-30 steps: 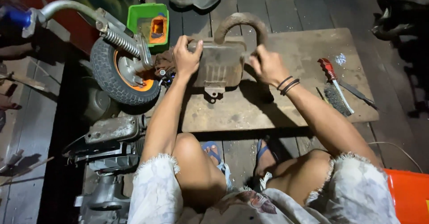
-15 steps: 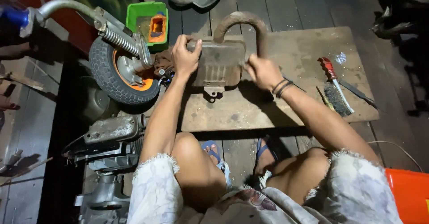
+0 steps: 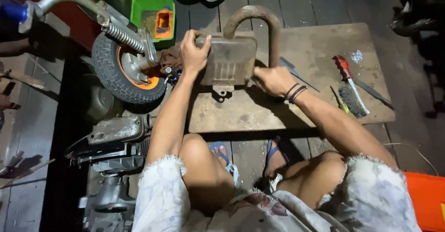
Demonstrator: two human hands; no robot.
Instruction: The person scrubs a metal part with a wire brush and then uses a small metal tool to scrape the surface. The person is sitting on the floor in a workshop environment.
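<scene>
A worn wooden board point(image 3: 301, 107) serves as the surface on the plank floor, with a small orange-rimmed wheel point(image 3: 124, 72) on a spring fork just beside its left edge and a grey engine casing point(image 3: 113, 134) nearer the knees. On the board's far side stands a rusty metal muffler point(image 3: 230, 60) with a curved pipe (arching up and over to its right), the left hand point(image 3: 193, 51) clenched on its upper left corner and the right hand point(image 3: 272, 80) grasping its lower right side. Right of them lie a wire brush point(image 3: 353, 101) and a red-handled knife point(image 3: 348, 77).
</scene>
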